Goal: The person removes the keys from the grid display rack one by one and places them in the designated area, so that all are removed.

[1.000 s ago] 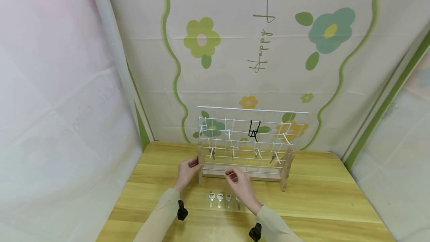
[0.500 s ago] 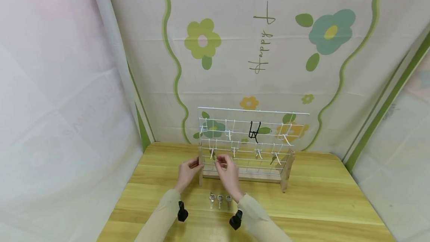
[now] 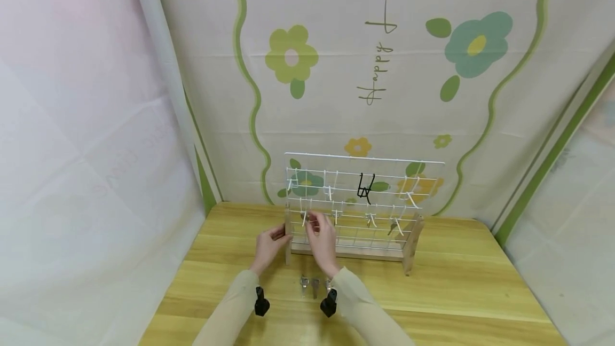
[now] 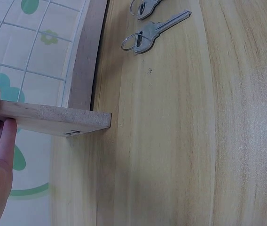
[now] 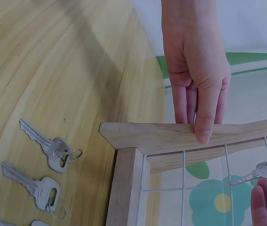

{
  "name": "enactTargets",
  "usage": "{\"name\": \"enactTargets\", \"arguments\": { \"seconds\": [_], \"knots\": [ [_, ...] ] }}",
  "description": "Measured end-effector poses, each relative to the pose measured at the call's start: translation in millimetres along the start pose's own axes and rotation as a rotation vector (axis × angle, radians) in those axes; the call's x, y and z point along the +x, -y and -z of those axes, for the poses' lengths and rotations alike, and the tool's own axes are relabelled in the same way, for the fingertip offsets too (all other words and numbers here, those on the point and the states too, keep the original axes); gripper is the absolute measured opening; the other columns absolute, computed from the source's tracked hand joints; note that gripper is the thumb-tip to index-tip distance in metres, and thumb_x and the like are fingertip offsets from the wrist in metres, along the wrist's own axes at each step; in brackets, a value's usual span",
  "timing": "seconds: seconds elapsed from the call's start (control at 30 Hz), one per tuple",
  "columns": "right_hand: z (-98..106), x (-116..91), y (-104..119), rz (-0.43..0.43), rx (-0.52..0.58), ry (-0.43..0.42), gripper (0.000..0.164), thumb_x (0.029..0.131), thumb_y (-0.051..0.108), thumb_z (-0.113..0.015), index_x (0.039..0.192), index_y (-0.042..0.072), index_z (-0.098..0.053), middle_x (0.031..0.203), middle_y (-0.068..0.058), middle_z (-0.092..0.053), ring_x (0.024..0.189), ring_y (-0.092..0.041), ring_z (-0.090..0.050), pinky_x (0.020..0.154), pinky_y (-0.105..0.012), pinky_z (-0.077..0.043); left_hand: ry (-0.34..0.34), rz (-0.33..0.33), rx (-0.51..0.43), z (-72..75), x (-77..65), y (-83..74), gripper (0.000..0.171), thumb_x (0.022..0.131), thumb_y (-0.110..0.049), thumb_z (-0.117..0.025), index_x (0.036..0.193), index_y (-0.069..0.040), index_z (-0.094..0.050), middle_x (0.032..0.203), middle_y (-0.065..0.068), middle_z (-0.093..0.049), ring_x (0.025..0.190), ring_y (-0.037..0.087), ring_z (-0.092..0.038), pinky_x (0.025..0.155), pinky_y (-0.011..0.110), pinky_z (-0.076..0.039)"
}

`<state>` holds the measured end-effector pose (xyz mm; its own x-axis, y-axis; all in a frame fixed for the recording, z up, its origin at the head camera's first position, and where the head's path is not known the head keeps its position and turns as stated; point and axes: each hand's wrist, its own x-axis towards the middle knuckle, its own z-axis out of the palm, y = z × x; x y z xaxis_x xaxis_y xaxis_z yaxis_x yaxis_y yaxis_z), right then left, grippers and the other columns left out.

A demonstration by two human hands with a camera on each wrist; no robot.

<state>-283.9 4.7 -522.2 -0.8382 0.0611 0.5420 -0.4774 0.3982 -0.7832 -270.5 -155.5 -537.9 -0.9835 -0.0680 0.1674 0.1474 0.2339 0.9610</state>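
Observation:
A white wire grid rack (image 3: 362,159) stands upright on wooden feet. My left hand (image 3: 267,247) grips its left wooden side post (image 4: 39,113), the thumb on one face and the fingers on the other. My right hand (image 3: 322,239) is raised at the leftmost lower hook (image 3: 304,219). In the right wrist view its fingertips close on the head of a key (image 5: 263,170), whose blade points down in front of the grid; the hook is outside that view. Several metal keys with rings, such as this key (image 5: 42,190), lie in a row before the rack.
More keys hang on lower white hooks (image 3: 395,225) farther right. The upper row has white hooks and a black hook (image 3: 364,188). Everything stands on a wooden table (image 3: 461,292) with flowered cloth (image 3: 384,122) behind it.
My right hand has moved left and up from in front of the rack's base to the leftmost lower hook, where a key hung. The left hand stays on the post.

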Motion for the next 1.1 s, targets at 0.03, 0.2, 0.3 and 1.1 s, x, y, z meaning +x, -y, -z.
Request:
{"name": "enactTargets", "arguments": {
  "seconds": [0.03, 0.2, 0.3, 1.1],
  "knots": [
    [-0.3, 1.0, -0.4, -0.004, 0.002, 0.000, 0.023, 0.090, 0.001, -0.068, 0.113, 0.000, -0.067, 0.100, -0.012, -0.070, 0.085, -0.024, -0.069, 0.075, -0.027, -0.063, -0.005, 0.004, -0.002, -0.8, 2.6, 5.4, 0.038, 0.088, -0.002, -0.072, 0.123, 0.010, -0.064, 0.121, 0.030, -0.067, 0.111, 0.042, -0.067, 0.086, 0.032, -0.062],
    [-1.3, 6.3, 2.0, -0.036, 0.017, -0.018, 0.011, 0.091, 0.005, -0.069, 0.102, 0.004, -0.069, 0.097, -0.011, -0.069, 0.083, -0.023, -0.069, 0.072, -0.023, -0.061, -0.027, 0.019, -0.007, -5.5, 15.9, 33.3, 0.038, 0.087, -0.005, -0.075, 0.123, 0.004, -0.067, 0.120, 0.025, -0.069, 0.111, 0.037, -0.069, 0.085, 0.030, -0.062],
    [-2.4, 8.2, 4.3, -0.041, 0.014, -0.032, 0.006, 0.090, 0.005, -0.070, 0.096, 0.005, -0.069, 0.095, -0.011, -0.069, 0.081, -0.023, -0.069, 0.069, -0.021, -0.060, -0.031, 0.025, -0.006, -5.3, 16.3, 33.6, 0.038, 0.087, -0.004, -0.075, 0.123, 0.004, -0.067, 0.120, 0.024, -0.069, 0.111, 0.037, -0.069, 0.086, 0.030, -0.062],
    [8.3, 1.7, 14.4, -0.101, 0.057, 0.051, 0.008, 0.090, 0.007, -0.068, 0.086, 0.000, -0.067, 0.094, -0.012, -0.068, 0.088, -0.024, -0.067, 0.074, -0.025, -0.062, -0.037, -0.010, 0.003, -4.5, 5.7, 16.0, 0.037, 0.087, -0.001, -0.074, 0.122, 0.008, -0.066, 0.119, 0.028, -0.069, 0.109, 0.041, -0.069, 0.086, 0.034, -0.062]
  ]
}}
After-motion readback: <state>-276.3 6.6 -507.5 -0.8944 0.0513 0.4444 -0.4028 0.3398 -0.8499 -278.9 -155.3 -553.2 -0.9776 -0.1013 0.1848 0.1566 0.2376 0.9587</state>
